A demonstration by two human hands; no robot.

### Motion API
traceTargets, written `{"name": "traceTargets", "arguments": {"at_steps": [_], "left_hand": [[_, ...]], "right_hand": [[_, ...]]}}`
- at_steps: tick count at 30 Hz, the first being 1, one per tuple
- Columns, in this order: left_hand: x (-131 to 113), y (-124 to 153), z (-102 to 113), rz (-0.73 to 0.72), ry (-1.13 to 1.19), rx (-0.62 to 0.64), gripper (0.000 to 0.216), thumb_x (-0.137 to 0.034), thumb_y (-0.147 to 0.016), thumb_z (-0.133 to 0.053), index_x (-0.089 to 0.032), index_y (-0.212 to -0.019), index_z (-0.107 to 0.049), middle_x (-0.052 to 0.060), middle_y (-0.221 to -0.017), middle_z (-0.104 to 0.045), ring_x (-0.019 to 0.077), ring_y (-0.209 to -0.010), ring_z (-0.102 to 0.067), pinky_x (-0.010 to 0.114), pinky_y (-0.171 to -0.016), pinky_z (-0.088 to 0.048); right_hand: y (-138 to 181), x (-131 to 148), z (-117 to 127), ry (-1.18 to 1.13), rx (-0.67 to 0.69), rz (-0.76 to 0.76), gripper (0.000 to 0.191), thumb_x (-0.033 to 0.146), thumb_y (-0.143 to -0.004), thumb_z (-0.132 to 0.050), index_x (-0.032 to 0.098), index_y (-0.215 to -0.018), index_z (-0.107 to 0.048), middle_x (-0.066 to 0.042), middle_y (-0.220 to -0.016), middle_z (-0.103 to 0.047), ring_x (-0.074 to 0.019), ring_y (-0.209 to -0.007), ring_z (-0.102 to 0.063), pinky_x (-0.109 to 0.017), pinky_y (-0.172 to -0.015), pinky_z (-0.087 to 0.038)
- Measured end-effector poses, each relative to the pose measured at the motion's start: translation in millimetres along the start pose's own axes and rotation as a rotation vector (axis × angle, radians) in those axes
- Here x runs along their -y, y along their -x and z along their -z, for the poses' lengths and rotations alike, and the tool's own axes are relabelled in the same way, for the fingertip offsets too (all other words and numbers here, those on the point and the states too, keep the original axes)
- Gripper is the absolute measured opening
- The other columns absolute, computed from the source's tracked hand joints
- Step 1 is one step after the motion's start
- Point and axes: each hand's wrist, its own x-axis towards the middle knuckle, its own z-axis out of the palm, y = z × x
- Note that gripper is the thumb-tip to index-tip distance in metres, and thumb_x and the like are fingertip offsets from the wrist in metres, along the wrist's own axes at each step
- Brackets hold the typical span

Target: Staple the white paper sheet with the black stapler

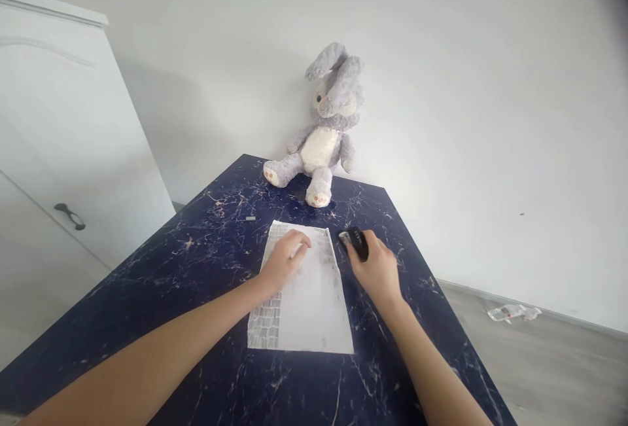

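Paper sheet (309,301) lies midway on the dark table (196,249), my left hand (284,259) flat and open on its far end, print too small to read. My right hand (375,269) grips a black stapler (354,241) just right of it.

The left hand (284,257) presses flat on a printed paper (304,301); the right hand (377,270) grips a black stapler (355,241) on the tabletop (196,262).

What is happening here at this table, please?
A person works at a dark blue marbled table. The left hand lies on a printed sheet of paper and holds it down. The right hand grips a small black device, seemingly a stapler, beside the sheet's far right corner. A grey plush rabbit sits at the far edge, against the wall.
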Motion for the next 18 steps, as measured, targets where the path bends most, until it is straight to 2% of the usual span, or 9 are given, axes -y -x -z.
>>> {"name": "traceTargets", "arguments": {"at_steps": [2,3,5,7,10,14,16,18], "left_hand": [[5.2,-6.1,5.7,0.061,0.047,-0.184,0.025,-0.028,-0.1,-0.042,-0.02,-0.085,-0.061,0.004,-0.092,-0.064,0.0196,-0.09,-0.06,0.034,-0.083,-0.048],[7.0,-8.2,8.1,0.078,0.052,-0.238,0.026,-0.028,-0.1,-0.043,-0.02,-0.082,-0.059,0.003,-0.087,-0.062,0.0186,-0.086,-0.058,0.032,-0.079,-0.047],[8.0,-10.3,11.5,0.077,0.069,-0.271,0.025,-0.026,-0.099,-0.044,-0.02,-0.079,-0.058,0.002,-0.082,-0.059,0.0174,-0.082,-0.056,0.03,-0.076,-0.044],[5.9,-10.2,13.3,0.045,0.098,-0.236,0.024,-0.023,-0.098,-0.044,-0.019,-0.079,-0.058,0.001,-0.083,-0.059,0.0168,-0.082,-0.056,0.029,-0.076,-0.043],[1.0,-8.5,14.7,0.003,0.102,-0.197,0.024,-0.023,-0.098,-0.045,-0.019,-0.078,-0.058,0.001,-0.084,-0.06,0.0166,-0.083,-0.056,0.029,-0.077,-0.042],[1.0,-7.5,14.5,0.018,0.06,-0.193,0.026,-0.025,-0.098,-0.045,-0.019,-0.08,-0.062,0.002,-0.083,-0.059,0.0161,-0.079,-0.055,0.029,-0.077,-0.043],[4.7,-7.9,12.0,0.035,0.06,-0.114,0.025,-0.025,-0.099,-0.045,-0.019,-0.086,-0.066,0.003,-0.089,-0.062,0.0164,-0.081,-0.057,0.03,-0.079,-0.046],[9.8,-8.5,7.9,0.038,0.058,0.001,0.024,-0.023,-0.098,-0.046,-0.02,-0.095,-0.069,0.004,-0.099,-0.066,0.0177,-0.088,-0.061,0.032,-0.083,-0.048]], "right_hand": [[12.2,27.0,-4.2,-0.157,0.12,0.112,0.02,0.041,-0.096,-0.054,0.023,-0.104,-0.057,-0.006,-0.083,-0.067,-0.0224,-0.068,-0.062,-0.03,-0.059,-0.042],[18.7,40.0,-7.7,-0.207,0.199,0.173,0.017,0.039,-0.095,-0.056,0.024,-0.101,-0.056,-0.005,-0.082,-0.067,-0.0212,-0.067,-0.062,-0.029,-0.059,-0.042],[29.3,60.3,-14.8,-0.239,0.328,0.293,0.012,0.033,-0.09,-0.061,0.024,-0.096,-0.055,-0.003,-0.084,-0.067,-0.02,-0.071,-0.061,-0.028,-0.06,-0.04],[33.3,67.9,-18.4,-0.236,0.412,0.38,0.013,0.028,-0.087,-0.063,0.024,-0.094,-0.054,-0.003,-0.088,-0.066,-0.019,-0.074,-0.06,-0.026,-0.061,-0.039],[25.9,54.5,-13.8,-0.25,0.494,0.425,0.011,0.026,-0.088,-0.062,0.024,-0.094,-0.053,-0.001,-0.087,-0.065,-0.0167,-0.073,-0.058,-0.024,-0.061,-0.036],[8.1,19.3,-0.9,-0.28,0.553,0.382,0.011,0.029,-0.091,-0.061,0.022,-0.089,-0.053,0.001,-0.078,-0.062,-0.0154,-0.068,-0.055,-0.025,-0.061,-0.036],[2.7,7.8,3.6,-0.359,0.578,0.339,0.014,0.035,-0.092,-0.062,0.022,-0.093,-0.056,0.0,-0.08,-0.063,-0.0157,-0.069,-0.056,-0.026,-0.063,-0.04],[0.2,1.2,7.4,-0.503,0.644,0.305,0.023,0.041,-0.094,-0.061,0.021,-0.106,-0.059,-0.002,-0.091,-0.066,-0.0169,-0.076,-0.059,-0.027,-0.068,-0.046]]}}
